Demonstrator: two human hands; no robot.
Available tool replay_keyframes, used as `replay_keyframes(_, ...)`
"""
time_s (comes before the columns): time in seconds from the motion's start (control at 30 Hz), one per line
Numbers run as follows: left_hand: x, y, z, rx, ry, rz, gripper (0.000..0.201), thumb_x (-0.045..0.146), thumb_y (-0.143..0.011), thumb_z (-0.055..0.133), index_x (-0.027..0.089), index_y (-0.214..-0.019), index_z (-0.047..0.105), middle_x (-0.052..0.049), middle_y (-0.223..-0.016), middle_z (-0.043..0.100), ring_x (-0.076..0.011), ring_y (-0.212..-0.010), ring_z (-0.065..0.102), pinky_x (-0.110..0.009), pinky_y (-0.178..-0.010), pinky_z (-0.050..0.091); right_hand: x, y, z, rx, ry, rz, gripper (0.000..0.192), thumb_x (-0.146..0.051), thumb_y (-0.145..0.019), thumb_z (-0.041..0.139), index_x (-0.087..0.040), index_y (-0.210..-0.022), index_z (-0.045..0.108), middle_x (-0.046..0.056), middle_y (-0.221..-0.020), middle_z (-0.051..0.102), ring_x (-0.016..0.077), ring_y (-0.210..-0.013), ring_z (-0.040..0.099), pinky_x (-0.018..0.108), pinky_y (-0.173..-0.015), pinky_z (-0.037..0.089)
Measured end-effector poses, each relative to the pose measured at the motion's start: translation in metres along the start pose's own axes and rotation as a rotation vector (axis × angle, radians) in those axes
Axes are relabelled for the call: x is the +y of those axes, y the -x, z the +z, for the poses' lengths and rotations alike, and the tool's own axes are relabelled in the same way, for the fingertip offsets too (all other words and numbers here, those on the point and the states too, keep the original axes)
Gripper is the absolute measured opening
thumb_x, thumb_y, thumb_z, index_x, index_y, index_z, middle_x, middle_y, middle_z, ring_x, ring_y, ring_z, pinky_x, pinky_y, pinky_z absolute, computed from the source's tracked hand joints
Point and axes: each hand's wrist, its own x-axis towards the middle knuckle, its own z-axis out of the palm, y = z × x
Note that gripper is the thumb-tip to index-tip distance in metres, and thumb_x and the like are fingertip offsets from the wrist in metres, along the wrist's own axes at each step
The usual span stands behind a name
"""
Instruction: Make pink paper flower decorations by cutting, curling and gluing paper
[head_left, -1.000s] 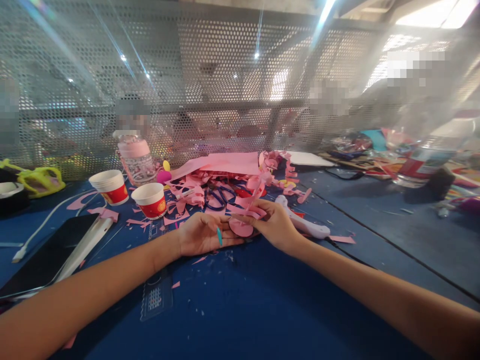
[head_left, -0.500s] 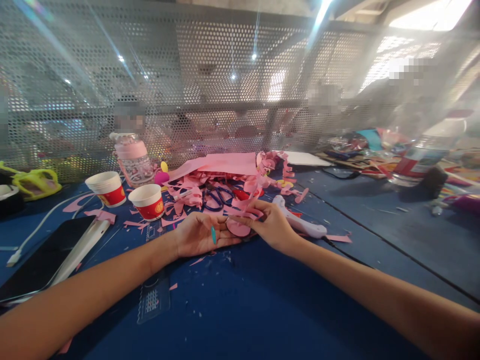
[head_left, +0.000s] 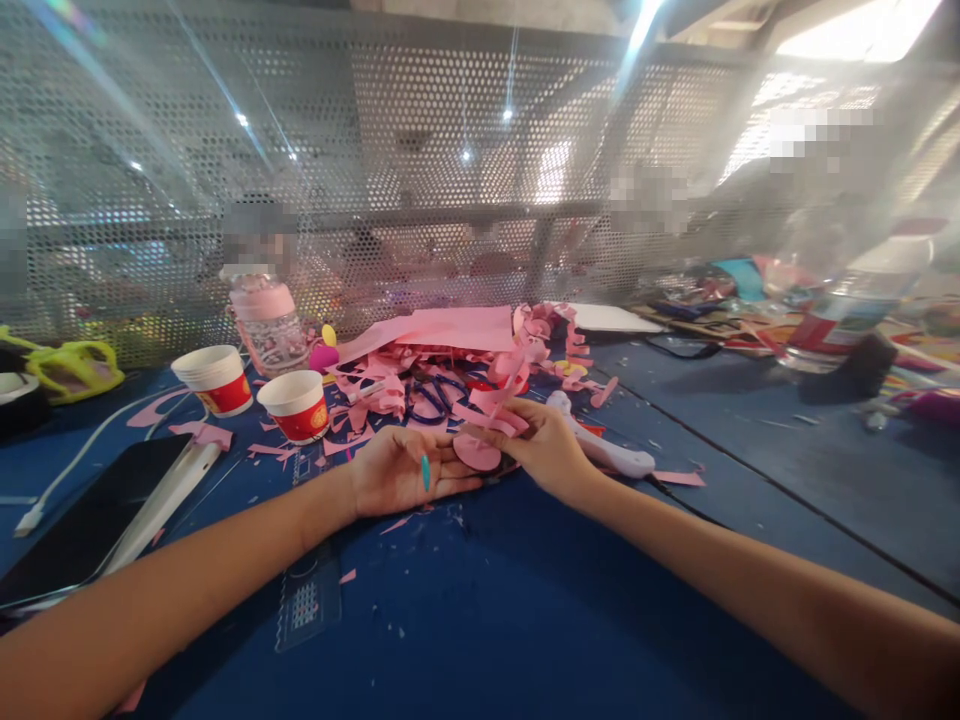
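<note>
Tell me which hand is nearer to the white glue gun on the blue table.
Right. The right hand lies just beside the white glue gun, pinching pink strips. The left hand rests farther left, beyond the pink disc.

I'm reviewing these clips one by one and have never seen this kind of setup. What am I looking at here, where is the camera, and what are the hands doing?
There is no machine: a person works with two bare hands, filmed by a camera on their head that looks forward and down. The left hand lies palm up on the blue table. The right hand pinches pink paper strips above a round pink paper disc that lies between the hands. Behind them lie a heap of pink paper scraps and blue-handled scissors. To the left stand two red and white paper cups, a pink bottle and a dark phone; a white tool lies on the right.
</note>
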Motion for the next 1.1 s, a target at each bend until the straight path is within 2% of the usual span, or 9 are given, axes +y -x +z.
replay_keyframes(0.1, -0.0004, 0.0000, 0.0008, -0.001, 0.018, 0.006, 0.075, 0.004, -0.049, 0.040, -0.001, -0.124, 0.044, -0.014, -0.103, 0.066, -0.0219, -0.111, 0.056, -0.037, -0.105, 0.026, -0.0005, -0.0006, -0.0011, -0.022, 0.012, -0.008, 0.028, -0.040, -0.066, 0.070, -0.017, -0.065, 0.053, -0.003, -0.064, 0.049, 0.0113, -0.062, 0.046, 0.026, -0.063, 0.042)
replay_keyframes(0.4, -0.0001, -0.0006, 0.0005, 0.032, 0.025, 0.006, 0.069, 0.003, -0.049, 0.040, -0.001, -0.118, 0.049, -0.016, -0.105, 0.066, -0.0218, -0.107, 0.058, -0.037, -0.105, 0.026, -0.0031, -0.0002, 0.0002, -0.027, 0.055, -0.043, 0.037, -0.040, -0.068, 0.069, -0.018, -0.056, 0.042, -0.006, -0.056, 0.037, 0.0080, -0.055, 0.035, 0.022, -0.055, 0.036)
replay_keyframes(0.97, -0.0011, 0.0001, 0.0003, -0.003, 0.004, 0.023, 0.071, 0.006, -0.050, 0.041, 0.000, -0.121, 0.046, -0.017, -0.110, 0.064, -0.0217, -0.111, 0.056, -0.036, -0.105, 0.026, -0.0067, 0.0004, 0.0005, -0.020, 0.062, -0.014, 0.037, -0.045, -0.068, 0.069, -0.018, -0.057, 0.045, -0.005, -0.057, 0.041, 0.0094, -0.057, 0.040, 0.023, -0.056, 0.038)
replay_keyframes(1.1, -0.0015, 0.0000, -0.0005, 0.008, -0.017, 0.022, 0.071, 0.007, -0.050, 0.042, -0.001, -0.120, 0.047, -0.017, -0.107, 0.064, -0.0231, -0.112, 0.055, -0.037, -0.105, 0.026, -0.0059, 0.0016, 0.0012, -0.010, 0.129, -0.037, 0.032, -0.043, -0.068, 0.069, -0.017, -0.061, 0.052, -0.003, -0.061, 0.050, 0.0115, -0.061, 0.047, 0.024, -0.062, 0.041)
